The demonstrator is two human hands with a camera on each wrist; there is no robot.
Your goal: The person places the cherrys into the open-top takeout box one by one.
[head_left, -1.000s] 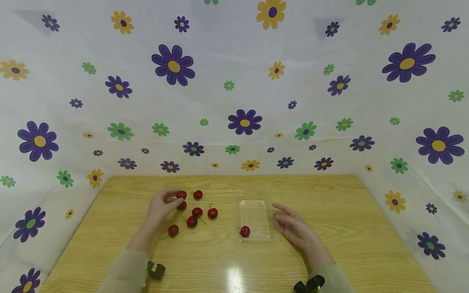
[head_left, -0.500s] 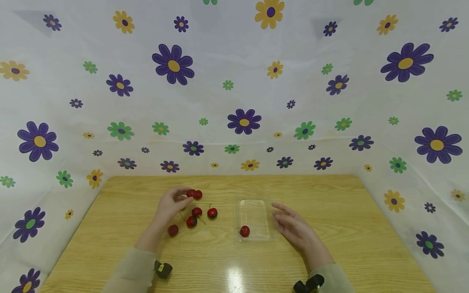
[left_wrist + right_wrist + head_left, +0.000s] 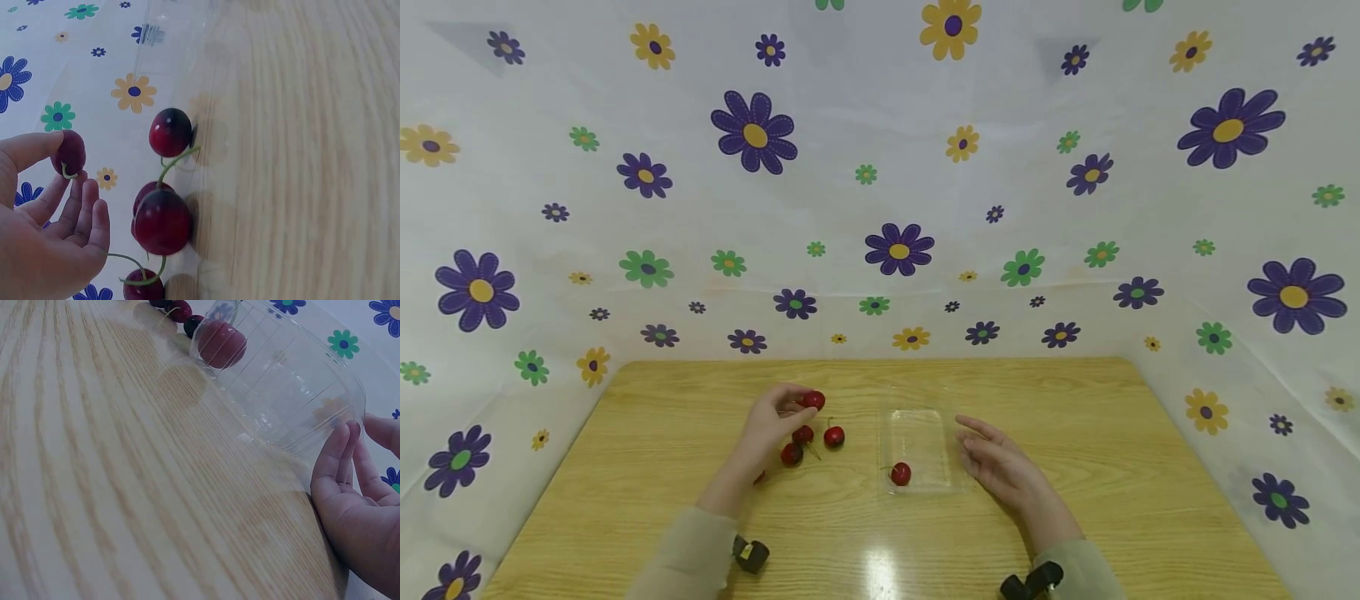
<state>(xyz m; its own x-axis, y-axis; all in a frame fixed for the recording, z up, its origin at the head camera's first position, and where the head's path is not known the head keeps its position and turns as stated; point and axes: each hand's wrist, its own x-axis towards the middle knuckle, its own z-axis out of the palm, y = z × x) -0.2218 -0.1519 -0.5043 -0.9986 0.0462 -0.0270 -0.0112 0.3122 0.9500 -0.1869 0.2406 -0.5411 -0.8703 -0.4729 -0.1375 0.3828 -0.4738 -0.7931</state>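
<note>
My left hand (image 3: 772, 423) pinches a dark red cherry (image 3: 70, 154) between thumb and fingertips, above the table's left half. Several more cherries with green stems lie beside and below this hand, among them one cherry (image 3: 834, 437) to its right; another (image 3: 760, 477) is mostly hidden by the wrist. A clear plastic box (image 3: 928, 442) stands at the table's middle, with a single cherry (image 3: 901, 474) in its near left corner. At the box's right side rests my right hand (image 3: 1000, 469), fingers relaxed, its fingertips (image 3: 353, 429) right at the wall.
The wooden table (image 3: 1075, 417) has a pale, glossy top. Behind it and along both sides hangs a white cloth (image 3: 835, 100) printed with purple, yellow and green flowers. Black cameras are strapped to both wrists over beige sleeves (image 3: 688, 554).
My left hand has moved to the right across the table with the pinched cherry, now covering the cherry at the back. The right hand and the box have stayed in place.
</note>
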